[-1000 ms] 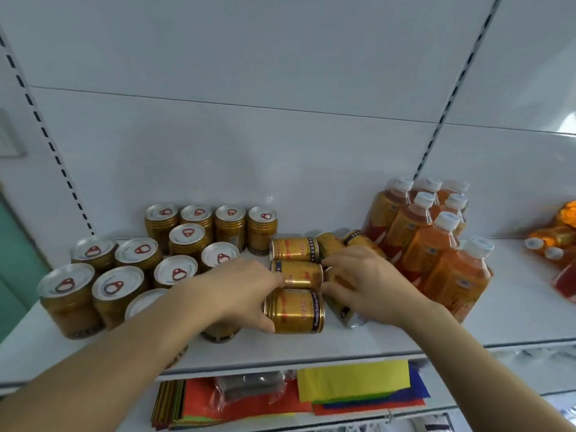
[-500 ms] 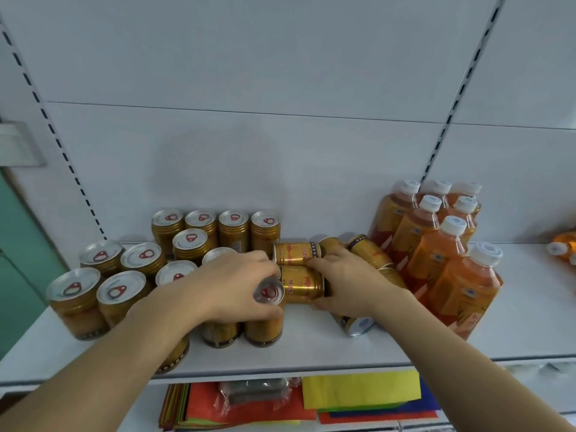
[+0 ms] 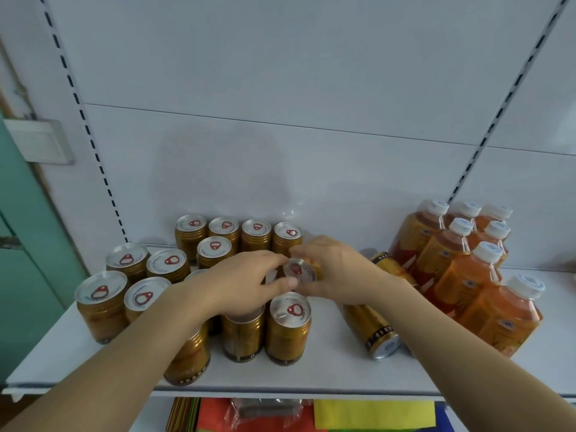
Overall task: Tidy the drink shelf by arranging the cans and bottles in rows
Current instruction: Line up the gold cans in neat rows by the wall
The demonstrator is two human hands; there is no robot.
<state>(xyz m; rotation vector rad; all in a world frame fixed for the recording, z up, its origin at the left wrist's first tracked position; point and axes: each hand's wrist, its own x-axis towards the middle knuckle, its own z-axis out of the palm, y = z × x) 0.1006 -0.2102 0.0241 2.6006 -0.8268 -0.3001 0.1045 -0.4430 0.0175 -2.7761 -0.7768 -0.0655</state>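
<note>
Several gold cans (image 3: 190, 232) stand upright in rows on the left half of the white shelf (image 3: 327, 369). Between both hands sits a gold can (image 3: 298, 270), its silver top facing me. My left hand (image 3: 246, 283) grips it from the left and my right hand (image 3: 336, 269) from the right. An upright gold can (image 3: 288, 328) stands just in front of it. Two more cans lie on their sides right of my right hand, one near the front (image 3: 372, 330), one behind (image 3: 391, 265). Orange bottles (image 3: 467, 275) with white caps stand in rows at the right.
The white back panel has slotted uprights at left and right. Below the shelf lie coloured paper sheets (image 3: 374, 414) and a plastic packet (image 3: 265, 410). A green wall with a white switch box (image 3: 39, 140) is at the far left.
The can my left hand stood up now stands alone at the front. Both hands have moved back onto a lying can and tipped it up between them. The camera has moved closer.
</note>
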